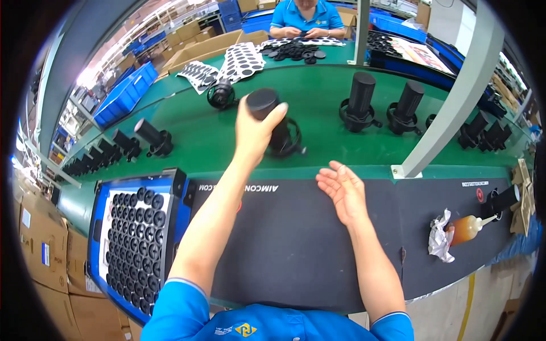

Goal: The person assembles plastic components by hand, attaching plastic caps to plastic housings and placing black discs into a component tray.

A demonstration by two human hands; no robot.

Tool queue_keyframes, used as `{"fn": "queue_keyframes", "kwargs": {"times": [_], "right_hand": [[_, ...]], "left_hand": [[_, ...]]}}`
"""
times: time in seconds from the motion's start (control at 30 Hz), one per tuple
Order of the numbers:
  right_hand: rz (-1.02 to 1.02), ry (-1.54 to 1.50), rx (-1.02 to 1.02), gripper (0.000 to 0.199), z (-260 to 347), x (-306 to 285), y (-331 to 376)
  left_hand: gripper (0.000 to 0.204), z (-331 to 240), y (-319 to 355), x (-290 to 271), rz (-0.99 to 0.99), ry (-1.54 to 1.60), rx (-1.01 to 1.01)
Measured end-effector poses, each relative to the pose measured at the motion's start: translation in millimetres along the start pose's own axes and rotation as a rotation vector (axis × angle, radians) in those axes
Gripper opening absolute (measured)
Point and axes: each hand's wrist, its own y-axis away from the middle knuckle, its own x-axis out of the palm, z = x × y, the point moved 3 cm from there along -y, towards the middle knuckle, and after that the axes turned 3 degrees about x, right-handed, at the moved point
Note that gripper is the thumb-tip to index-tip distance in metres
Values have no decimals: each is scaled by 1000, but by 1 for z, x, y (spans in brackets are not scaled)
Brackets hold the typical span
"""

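Note:
My left hand (253, 131) is wrapped round the upper part of a black cylinder with a ring-shaped base (278, 138), over the green conveyor belt (318, 108). Whether that base rests on the belt or hangs just above it, I cannot tell. Above the far edge of the black mat (296, 244), my right hand (344, 193) is open, palm turned up and inward, with nothing in it. Similar black cylinders on ringed bases stand on the belt to the right, such as this upright unit (361, 96). Beyond my left hand sits a rounder black part (220, 94).
A blue tray (177, 219) of round black parts lies left of the mat. On the right are a bottle of amber liquid (466, 229), crumpled foil (440, 236) and a slanting metal post (455, 96). A co-worker (307, 20) handles small parts across the belt.

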Motion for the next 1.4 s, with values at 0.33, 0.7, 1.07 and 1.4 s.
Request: {"fn": "queue_keyframes", "kwargs": {"times": [0.33,0.7,1.07,1.4], "right_hand": [[66,62,45,37,-7,11,-2],[208,241,-16,44,-8,1,10],[96,229,-106,42,-9,1,7],[75,213,-148,41,-14,14,15]], "left_hand": [[59,84,-76,57,177,-362,-58],[29,-86,24,-264,700,-934,119],[42,-20,105,-317,854,-1226,-32],[48,-41,91,-318,598,-1066,46]]}}
